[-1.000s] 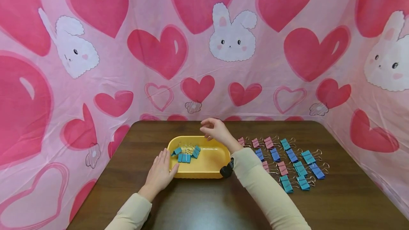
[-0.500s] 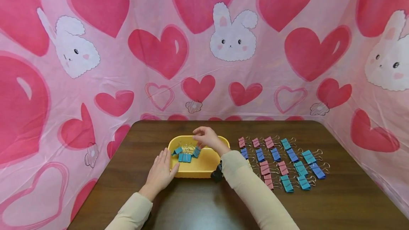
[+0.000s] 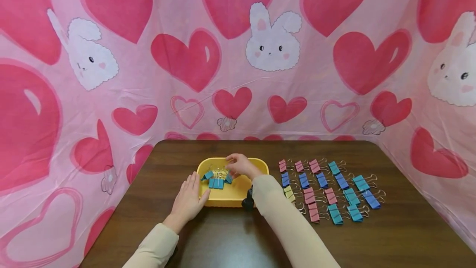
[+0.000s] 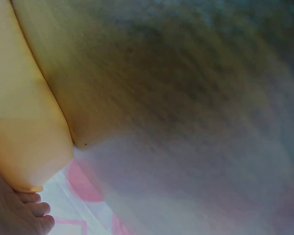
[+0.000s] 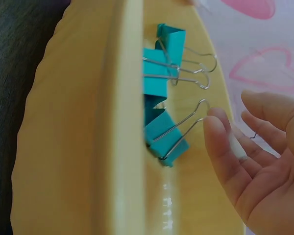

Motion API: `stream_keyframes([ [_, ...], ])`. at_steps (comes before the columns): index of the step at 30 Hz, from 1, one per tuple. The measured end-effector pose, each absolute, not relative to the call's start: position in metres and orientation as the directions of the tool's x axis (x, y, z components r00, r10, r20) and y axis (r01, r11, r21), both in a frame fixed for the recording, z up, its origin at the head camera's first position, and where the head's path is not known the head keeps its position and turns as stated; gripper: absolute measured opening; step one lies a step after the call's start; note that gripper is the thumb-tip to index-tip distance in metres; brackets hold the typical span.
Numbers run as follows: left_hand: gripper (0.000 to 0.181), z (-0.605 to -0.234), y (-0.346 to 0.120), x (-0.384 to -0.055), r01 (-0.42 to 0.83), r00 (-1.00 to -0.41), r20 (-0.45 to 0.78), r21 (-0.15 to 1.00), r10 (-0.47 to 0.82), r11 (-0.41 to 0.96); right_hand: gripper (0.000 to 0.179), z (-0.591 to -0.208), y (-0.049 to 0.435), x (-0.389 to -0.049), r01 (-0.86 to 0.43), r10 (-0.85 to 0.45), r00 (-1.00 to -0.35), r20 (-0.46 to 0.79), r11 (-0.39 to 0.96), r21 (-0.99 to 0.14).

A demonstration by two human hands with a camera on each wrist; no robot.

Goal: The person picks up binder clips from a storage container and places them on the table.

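My left hand [image 3: 187,195] lies with straight fingers along the left end of a yellow plastic tray [image 3: 230,203]. Inside the tray's left half sit several teal binder clips [image 3: 216,183], their wire handles sticking up. My right hand [image 3: 239,165] hangs over the tray beside the rightmost clip, fingers loosely bent. From the right wrist, a fingertip is right at the wire handle of the lowest teal clip [image 5: 167,139], and the thumb and fingers stay apart. The left wrist view catches some fingertips [image 4: 39,209] beside the blurred tray wall [image 4: 29,117].
Right of the tray, rows of binder clips lie on the dark wooden table [image 3: 401,226]: pink clips [image 3: 309,196], blue clips [image 3: 303,180], teal clips [image 3: 335,214] and a yellow clip [image 3: 289,194]. My right forearm overlaps the nearest ones. A pink heart-patterned cloth [image 3: 320,115] hangs behind.
My right hand has moved left and down from over the tray's back rim to the rightmost teal clip. The arm has uncovered more clips on the table. My left hand stays put.
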State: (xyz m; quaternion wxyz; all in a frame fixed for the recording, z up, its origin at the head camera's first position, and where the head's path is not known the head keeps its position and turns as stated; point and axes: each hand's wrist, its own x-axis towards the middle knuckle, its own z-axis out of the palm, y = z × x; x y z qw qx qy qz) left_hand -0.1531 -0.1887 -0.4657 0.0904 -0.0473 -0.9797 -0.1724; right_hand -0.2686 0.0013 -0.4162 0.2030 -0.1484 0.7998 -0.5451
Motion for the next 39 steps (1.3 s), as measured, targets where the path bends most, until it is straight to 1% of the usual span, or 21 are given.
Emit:
stream_keyframes([
  [14,0.072,-0.468,-0.187,-0.155,0.122,-0.980,0.190,0.328,0.061,0.937,0.043,-0.430,0.002,-0.273,0.059,-0.538,-0.808,-0.240,0.333,-0.941],
  [20,0.073,-0.468,-0.187,-0.155,0.121,-0.980,0.188,0.319,0.063,0.940,0.044,-0.432,0.001,-0.274,0.081,-0.552,-0.793,-0.258,0.325,-0.942],
  [28,0.073,-0.468,-0.187,-0.155,0.119,-0.980,0.189,0.325,0.059,0.938,0.033,-0.439,0.000,-0.275,0.030,-0.548,-0.797,-0.256,0.386,-0.922],
  [34,0.073,-0.468,-0.188,-0.154,0.112,-0.981,0.189,0.321,0.053,0.940,0.020,-0.439,0.003,-0.275,0.024,-0.501,-0.831,-0.241,0.401,-0.916],
  [39,0.072,-0.467,-0.188,-0.153,0.114,-0.980,0.193,0.319,0.053,0.941,0.015,-0.435,0.009,-0.275,0.011,-0.475,-0.850,-0.231,0.421,-0.907],
])
